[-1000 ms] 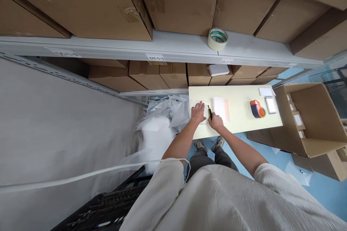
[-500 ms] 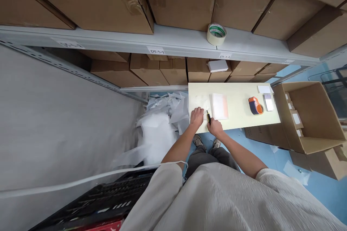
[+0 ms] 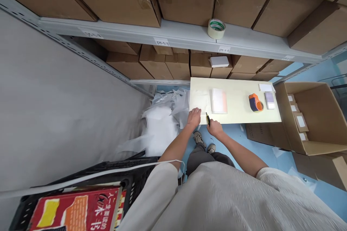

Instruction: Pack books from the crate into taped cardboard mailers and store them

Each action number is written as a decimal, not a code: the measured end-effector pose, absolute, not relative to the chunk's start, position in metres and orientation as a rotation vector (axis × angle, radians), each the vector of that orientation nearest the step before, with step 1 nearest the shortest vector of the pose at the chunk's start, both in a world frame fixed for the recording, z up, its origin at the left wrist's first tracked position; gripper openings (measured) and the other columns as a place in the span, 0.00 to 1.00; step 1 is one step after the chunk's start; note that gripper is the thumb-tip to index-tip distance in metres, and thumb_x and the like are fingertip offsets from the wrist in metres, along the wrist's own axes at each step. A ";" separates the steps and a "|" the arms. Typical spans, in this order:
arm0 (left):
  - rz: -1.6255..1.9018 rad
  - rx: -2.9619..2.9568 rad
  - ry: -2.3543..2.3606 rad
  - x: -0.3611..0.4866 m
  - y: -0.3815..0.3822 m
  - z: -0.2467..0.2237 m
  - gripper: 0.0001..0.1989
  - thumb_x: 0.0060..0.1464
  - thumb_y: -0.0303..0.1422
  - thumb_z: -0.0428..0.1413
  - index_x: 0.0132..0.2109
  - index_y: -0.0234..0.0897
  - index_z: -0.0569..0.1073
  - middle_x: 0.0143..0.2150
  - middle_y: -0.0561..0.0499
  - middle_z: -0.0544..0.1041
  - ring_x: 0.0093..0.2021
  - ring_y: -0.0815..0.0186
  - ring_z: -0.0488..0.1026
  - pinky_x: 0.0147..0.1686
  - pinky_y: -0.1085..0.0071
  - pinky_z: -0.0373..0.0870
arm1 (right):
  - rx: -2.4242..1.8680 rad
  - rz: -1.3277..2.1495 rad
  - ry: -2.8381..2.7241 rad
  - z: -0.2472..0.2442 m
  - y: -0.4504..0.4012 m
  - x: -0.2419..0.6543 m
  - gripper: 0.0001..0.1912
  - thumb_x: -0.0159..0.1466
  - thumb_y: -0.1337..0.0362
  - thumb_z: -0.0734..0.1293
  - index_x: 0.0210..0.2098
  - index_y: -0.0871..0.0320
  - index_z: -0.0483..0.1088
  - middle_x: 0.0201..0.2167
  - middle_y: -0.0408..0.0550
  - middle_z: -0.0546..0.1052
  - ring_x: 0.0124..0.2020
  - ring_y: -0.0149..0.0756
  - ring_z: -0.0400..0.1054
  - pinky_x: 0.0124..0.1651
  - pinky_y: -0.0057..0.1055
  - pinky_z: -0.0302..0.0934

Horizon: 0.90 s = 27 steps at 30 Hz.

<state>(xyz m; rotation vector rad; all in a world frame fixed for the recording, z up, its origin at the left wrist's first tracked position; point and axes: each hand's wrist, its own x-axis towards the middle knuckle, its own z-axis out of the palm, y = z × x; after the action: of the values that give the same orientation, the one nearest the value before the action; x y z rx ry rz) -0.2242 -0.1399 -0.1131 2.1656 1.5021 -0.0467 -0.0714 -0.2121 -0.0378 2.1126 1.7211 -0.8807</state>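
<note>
My right hand (image 3: 215, 128) is wrapped round a black-and-yellow utility knife (image 3: 208, 119) at the near edge of the pale table (image 3: 238, 113). The knife points away from me. Just left of it, my left hand (image 3: 194, 117) lies with its fingers over a thin, see-through plastic sheet (image 3: 202, 100) on the tabletop. To the right of that sheet rests a flat pack of white and pinkish sheets (image 3: 219, 101). The blade is too small to make out.
An orange-and-blue tape dispenser (image 3: 255, 103) and small white cards (image 3: 265, 87) sit toward the table's right end. An open carton (image 3: 322, 115) stands beyond it. White plastic scraps (image 3: 159, 126) heap at left. Shelving with boxes rises behind, a tape roll (image 3: 216, 29) on it.
The knife in my right hand has come toward me, to the table's near edge. My left hand stays on the sheet. The view has shifted, bringing a red book in a black crate into sight.
</note>
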 end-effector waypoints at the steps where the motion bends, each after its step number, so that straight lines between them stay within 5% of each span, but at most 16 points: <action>1: -0.050 2.171 1.492 -0.225 -0.145 -0.115 0.29 0.67 0.23 0.47 0.72 0.39 0.67 0.74 0.38 0.67 0.75 0.51 0.61 0.74 0.53 0.59 | 2.110 -0.880 1.724 -0.037 -0.216 -0.070 0.17 0.75 0.61 0.63 0.57 0.62 0.72 0.52 0.68 0.81 0.54 0.55 0.79 0.53 0.42 0.71; 7: -0.114 2.105 1.440 -0.227 -0.157 -0.125 0.41 0.61 0.23 0.52 0.79 0.38 0.57 0.83 0.40 0.53 0.83 0.51 0.48 0.79 0.51 0.50 | 2.122 -0.928 1.734 -0.022 -0.232 -0.058 0.16 0.75 0.60 0.61 0.55 0.60 0.73 0.49 0.65 0.82 0.51 0.54 0.80 0.50 0.41 0.70; 11: -0.244 2.059 1.447 -0.224 -0.151 -0.123 0.39 0.62 0.23 0.50 0.79 0.36 0.57 0.84 0.41 0.49 0.83 0.51 0.46 0.79 0.50 0.50 | 2.346 -0.915 1.702 -0.009 -0.224 -0.035 0.16 0.76 0.57 0.60 0.57 0.56 0.70 0.45 0.59 0.83 0.46 0.52 0.80 0.46 0.38 0.68; 19: -0.333 2.179 1.436 -0.223 -0.134 -0.107 0.31 0.63 0.23 0.52 0.72 0.35 0.70 0.79 0.37 0.62 0.78 0.51 0.61 0.73 0.56 0.62 | 2.786 -1.401 1.736 0.001 -0.173 0.020 0.17 0.75 0.46 0.56 0.44 0.51 0.67 0.27 0.43 0.78 0.33 0.41 0.76 0.38 0.31 0.65; 27: -0.457 2.239 1.392 -0.223 -0.115 -0.088 0.22 0.66 0.22 0.48 0.61 0.33 0.78 0.65 0.34 0.77 0.65 0.53 0.77 0.65 0.59 0.72 | 2.808 -1.902 1.941 0.010 -0.141 0.045 0.23 0.70 0.41 0.60 0.51 0.52 0.61 0.32 0.42 0.77 0.28 0.36 0.69 0.31 0.31 0.66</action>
<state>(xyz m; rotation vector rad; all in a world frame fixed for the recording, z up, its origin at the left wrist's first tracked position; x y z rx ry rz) -0.2231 -0.1149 -0.0879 2.2387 1.3921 -0.4571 0.0448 -0.1412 0.0103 2.8079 1.9414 -1.9021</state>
